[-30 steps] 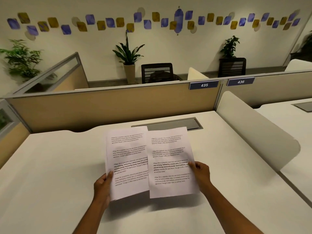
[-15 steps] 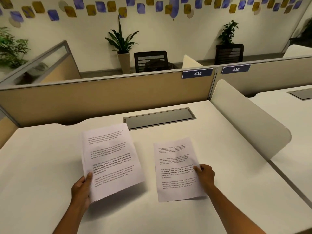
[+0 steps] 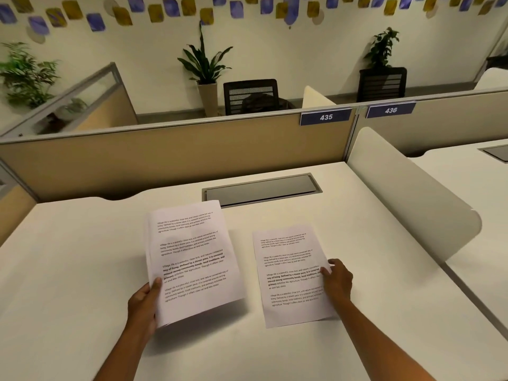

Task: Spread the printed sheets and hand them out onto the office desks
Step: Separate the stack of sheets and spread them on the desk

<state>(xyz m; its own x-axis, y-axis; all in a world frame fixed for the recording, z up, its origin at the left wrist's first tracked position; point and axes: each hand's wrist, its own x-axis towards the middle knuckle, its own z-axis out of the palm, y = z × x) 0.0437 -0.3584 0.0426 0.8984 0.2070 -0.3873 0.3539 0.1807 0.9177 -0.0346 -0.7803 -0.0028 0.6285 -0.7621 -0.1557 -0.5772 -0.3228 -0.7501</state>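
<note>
My left hand (image 3: 144, 303) grips the lower left edge of a thin stack of printed sheets (image 3: 192, 259), held tilted a little above the white desk (image 3: 68, 270). To its right a single printed sheet (image 3: 291, 273) lies flat on the desk. My right hand (image 3: 336, 279) rests on that sheet's right edge, fingers down on the paper. Whether the fingers pinch the sheet or just press it is unclear.
A grey cable hatch (image 3: 261, 189) is set into the desk behind the papers. A tan partition (image 3: 165, 158) with labels 435 (image 3: 325, 116) and 436 (image 3: 390, 110) closes the back. A white curved divider (image 3: 406, 193) separates the neighbouring desk (image 3: 467, 174) on the right.
The two hands drew apart: the right hand carried one sheet away from the stack and laid it flat on the desk, while the left hand kept the stack to the left.
</note>
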